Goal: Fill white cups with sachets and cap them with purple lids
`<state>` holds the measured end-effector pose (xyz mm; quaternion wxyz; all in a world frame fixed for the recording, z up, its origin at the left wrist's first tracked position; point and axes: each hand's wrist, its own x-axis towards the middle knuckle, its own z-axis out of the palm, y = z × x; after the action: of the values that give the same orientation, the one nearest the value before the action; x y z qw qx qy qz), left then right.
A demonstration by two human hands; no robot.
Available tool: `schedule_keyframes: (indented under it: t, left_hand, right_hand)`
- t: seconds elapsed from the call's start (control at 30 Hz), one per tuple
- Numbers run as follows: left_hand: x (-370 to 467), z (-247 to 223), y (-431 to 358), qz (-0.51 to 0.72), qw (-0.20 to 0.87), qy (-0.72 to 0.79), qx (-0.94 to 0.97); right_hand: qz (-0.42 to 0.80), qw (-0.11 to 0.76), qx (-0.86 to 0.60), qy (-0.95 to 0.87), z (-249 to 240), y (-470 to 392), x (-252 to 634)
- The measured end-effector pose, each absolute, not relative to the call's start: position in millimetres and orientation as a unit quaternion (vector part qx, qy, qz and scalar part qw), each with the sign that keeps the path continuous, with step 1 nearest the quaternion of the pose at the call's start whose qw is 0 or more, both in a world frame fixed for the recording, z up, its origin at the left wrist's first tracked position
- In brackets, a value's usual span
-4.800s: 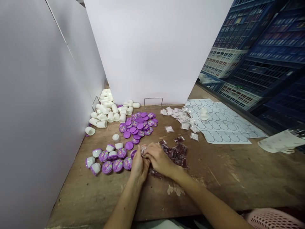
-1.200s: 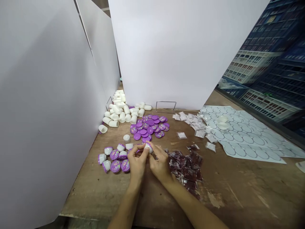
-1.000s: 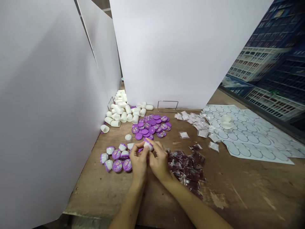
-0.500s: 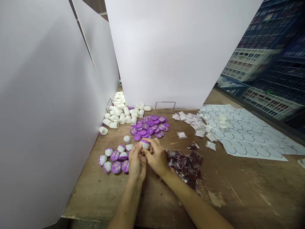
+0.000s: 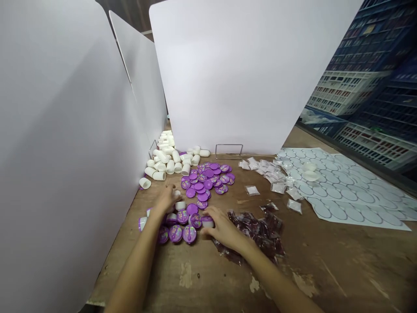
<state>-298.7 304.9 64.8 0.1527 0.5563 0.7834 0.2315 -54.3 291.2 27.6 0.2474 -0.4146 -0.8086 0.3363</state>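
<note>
My right hand [image 5: 221, 226] has its thumb and fingers round a small white tub with a purple lid [image 5: 207, 222], low over the table beside similar tubs. Further left, my left hand [image 5: 165, 199] reaches to a small white cup [image 5: 177, 194]; its fingers are blurred and partly hidden, so its grip does not show. Between and below the hands stand several lidded tubs [image 5: 176, 234], some with a colourful printed lid facing up. Loose purple lids [image 5: 207, 174] lie in a heap beyond the hands.
White cups [image 5: 170, 167] are piled at the back left. Dark red sachets [image 5: 260, 228] lie right of my right hand, with white sachets [image 5: 270, 171] behind. Sheets printed with circles [image 5: 339, 182] cover the right side. White panels [image 5: 228, 78] stand behind and left.
My hands have parted. The right one has brought the lidded tub down towards the others; the left has let go of it and moved left to the white cup. The view has shifted slightly.
</note>
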Motion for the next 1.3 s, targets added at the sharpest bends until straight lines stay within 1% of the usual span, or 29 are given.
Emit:
schedule_keyframes:
  t: [0.07,0.13,0.17,0.23,0.3,0.33,0.43,0.5,0.57,0.63,0.7,0.73,0.8,0.87,0.9,0.97,1.03,1.1,1.17,1.23,1.3]
  left_hand:
    - [-301,61,313,0.268,0.182,0.761,0.562]
    - [-297,61,315,0.323,0.201,0.745,0.548]
    - [-294,63,314,0.370,0.229,0.732,0.525]
    - [-281,68,309,0.487,0.343,0.673,0.439]
    - [-259,72,300,0.565,0.466,0.585,0.348]
    - [-245,72,295,0.578,0.510,0.549,0.324]
    - [-198,68,281,0.604,0.587,0.469,0.266]
    - [-169,64,276,0.621,0.620,0.425,0.221]
    - [-151,62,274,0.642,0.632,0.385,0.200]
    - [-146,61,273,0.666,0.623,0.360,0.197]
    - [-150,61,272,0.671,0.605,0.377,0.205]
    - [-154,61,271,0.666,0.598,0.396,0.207]
    - [-163,60,269,0.653,0.587,0.431,0.209]
    - [-169,59,267,0.648,0.579,0.448,0.210]
    - [-170,59,266,0.647,0.579,0.450,0.211]
    - [-169,57,264,0.640,0.587,0.446,0.217]
    - [-166,55,263,0.632,0.598,0.439,0.222]
    - [-162,53,262,0.625,0.604,0.439,0.227]
    - [-159,51,261,0.622,0.601,0.444,0.232]
    - [-156,50,260,0.623,0.603,0.438,0.238]
    - [-156,49,259,0.633,0.606,0.415,0.246]
  right_hand:
    - [0.316,0.276,-0.441,-0.794,26,309,-45]
    - [0.232,0.279,-0.553,-0.750,27,338,-24]
    - [0.186,0.267,-0.611,-0.722,28,354,-10]
    - [0.136,0.249,-0.679,-0.677,28,383,18]
    - [0.138,0.251,-0.691,-0.664,30,401,38]
    - [0.149,0.256,-0.684,-0.667,31,406,42]
    - [0.187,0.281,-0.653,-0.678,39,394,28]
    - [0.238,0.335,-0.593,-0.692,46,369,0]
    - [0.299,0.426,-0.480,-0.707,54,340,-30]
    - [0.304,0.459,-0.399,-0.733,62,318,-51]
    - [0.318,0.437,-0.360,-0.761,68,312,-51]
    - [0.326,0.417,-0.370,-0.763,69,315,-42]
    - [0.309,0.366,-0.475,-0.738,65,330,-8]
    - [0.211,0.285,-0.653,-0.670,52,348,36]
    - [0.175,0.238,-0.715,-0.634,43,356,57]
    - [0.168,0.195,-0.755,-0.603,27,369,88]
    - [0.178,0.192,-0.748,-0.610,19,373,97]
    - [0.194,0.235,-0.720,-0.623,22,368,83]
    - [0.257,0.333,-0.651,-0.632,33,354,50]
    - [0.340,0.439,-0.523,-0.647,46,333,7]
    - [0.325,0.477,-0.438,-0.689,57,312,-33]
